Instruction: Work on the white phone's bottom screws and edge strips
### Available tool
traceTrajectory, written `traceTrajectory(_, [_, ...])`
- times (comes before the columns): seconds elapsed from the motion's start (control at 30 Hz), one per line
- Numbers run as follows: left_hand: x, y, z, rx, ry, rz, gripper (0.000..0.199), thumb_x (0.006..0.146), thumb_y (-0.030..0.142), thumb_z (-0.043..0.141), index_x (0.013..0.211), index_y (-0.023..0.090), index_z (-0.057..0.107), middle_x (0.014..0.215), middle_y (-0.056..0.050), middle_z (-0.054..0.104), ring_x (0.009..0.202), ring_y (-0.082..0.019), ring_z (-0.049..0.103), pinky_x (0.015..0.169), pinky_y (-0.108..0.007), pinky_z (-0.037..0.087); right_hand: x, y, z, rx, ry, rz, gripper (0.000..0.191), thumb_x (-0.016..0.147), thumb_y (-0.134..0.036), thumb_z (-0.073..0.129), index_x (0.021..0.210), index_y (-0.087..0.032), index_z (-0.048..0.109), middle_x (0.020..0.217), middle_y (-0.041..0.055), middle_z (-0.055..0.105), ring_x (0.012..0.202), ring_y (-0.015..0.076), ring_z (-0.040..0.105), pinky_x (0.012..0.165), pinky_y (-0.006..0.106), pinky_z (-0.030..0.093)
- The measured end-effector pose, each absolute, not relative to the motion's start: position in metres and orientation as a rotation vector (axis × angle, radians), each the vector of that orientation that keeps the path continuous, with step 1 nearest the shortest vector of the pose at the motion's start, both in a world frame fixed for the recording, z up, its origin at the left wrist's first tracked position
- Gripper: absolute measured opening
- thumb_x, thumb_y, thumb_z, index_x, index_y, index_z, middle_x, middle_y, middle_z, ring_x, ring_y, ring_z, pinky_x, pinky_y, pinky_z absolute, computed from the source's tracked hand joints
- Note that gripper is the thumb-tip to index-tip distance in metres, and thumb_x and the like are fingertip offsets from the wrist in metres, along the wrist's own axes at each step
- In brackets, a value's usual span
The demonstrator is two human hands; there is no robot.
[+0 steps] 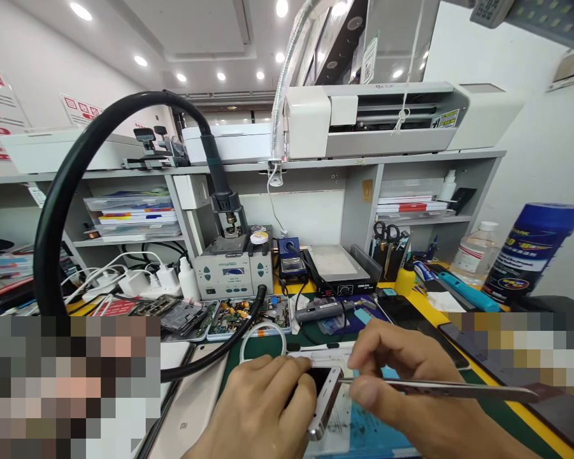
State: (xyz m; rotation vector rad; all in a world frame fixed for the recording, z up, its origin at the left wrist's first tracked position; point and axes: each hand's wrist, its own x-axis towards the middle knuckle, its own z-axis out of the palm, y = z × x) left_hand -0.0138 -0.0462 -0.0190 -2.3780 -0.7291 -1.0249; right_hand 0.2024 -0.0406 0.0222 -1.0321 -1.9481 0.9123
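Observation:
Near the bottom centre, my left hand (267, 408) is closed round a phone (325, 403) with a silver edge and a dark screen, its end tilted up. My right hand (401, 382) pinches long metal tweezers (439, 387) between thumb and fingers. The tweezers' tip is at the phone's upper right edge; whether it touches cannot be made out. Under both hands is a blue and white work mat (363, 424), partly hidden by them.
A thick black hose (52, 191) arches from the rework station (234, 274) over the left side. A tray of small parts (272, 312) stands behind my left hand. A gold phone (191, 408) lies left. A blue spray can (530, 255) stands right.

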Motion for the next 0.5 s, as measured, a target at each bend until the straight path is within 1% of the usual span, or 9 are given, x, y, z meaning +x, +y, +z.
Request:
traceTrajectory(0.07, [-0.015, -0.046, -0.020, -2.372, -0.745, -1.031, 0.016, 0.076, 0.001, 0.055, 0.086, 0.013, 0.058, 0.086, -0.010, 0.075, 0.066, -0.021, 0.070, 0.052, -0.031, 0.054, 0.203, -0.040, 0.022, -0.962, -1.897, 0.857, 0.037, 0.085, -0.057, 0.063, 0.074, -0.021, 0.060, 0.063, -0.0019, 0.054, 0.054, 0.0110, 0.048, 0.047, 0.021, 0.038])
traceTrajectory(0.17, [-0.016, -0.046, -0.020, -2.388, -0.732, -1.016, 0.016, 0.075, 0.000, 0.056, 0.085, 0.014, 0.057, 0.086, -0.011, 0.075, 0.065, -0.022, 0.069, 0.051, -0.032, 0.053, 0.202, -0.038, 0.016, -0.960, -1.899, 0.711, 0.041, 0.088, -0.051, 0.063, 0.061, -0.021, 0.057, 0.051, -0.0025, 0.053, 0.045, 0.0095, 0.047, 0.044, 0.022, 0.037])
traceTrajectory(0.23, [-0.016, -0.046, -0.019, -2.398, -0.719, -1.009, 0.016, 0.075, 0.001, 0.056, 0.085, 0.013, 0.057, 0.086, -0.012, 0.075, 0.064, -0.022, 0.069, 0.049, -0.032, 0.052, 0.200, -0.037, 0.013, -0.976, -1.915, 0.669, 0.044, 0.090, -0.049, 0.062, 0.057, -0.021, 0.058, 0.045, -0.0022, 0.054, 0.042, 0.0100, 0.050, 0.044, 0.022, 0.038])
traceTrajectory(0.37, [-0.016, -0.046, -0.018, -2.406, -0.712, -0.988, 0.014, 0.077, 0.003, 0.056, 0.087, 0.013, 0.057, 0.088, -0.013, 0.075, 0.065, -0.024, 0.069, 0.048, -0.033, 0.052, 0.195, -0.036, 0.011, -0.980, -1.883, 0.728, 0.048, 0.093, -0.050, 0.057, 0.055, -0.021, 0.061, 0.045, 0.0007, 0.063, 0.042, 0.0128, 0.060, 0.045, 0.022, 0.045])
traceTrajectory(0.5, [-0.015, -0.045, -0.018, -2.399, -0.716, -0.997, 0.015, 0.076, 0.001, 0.056, 0.086, 0.013, 0.057, 0.088, -0.012, 0.075, 0.066, -0.023, 0.070, 0.051, -0.032, 0.053, 0.192, -0.036, 0.014, -0.994, -1.833, 0.765, 0.048, 0.092, -0.051, 0.058, 0.054, -0.021, 0.062, 0.045, 0.0017, 0.066, 0.042, 0.0138, 0.063, 0.044, 0.022, 0.048])
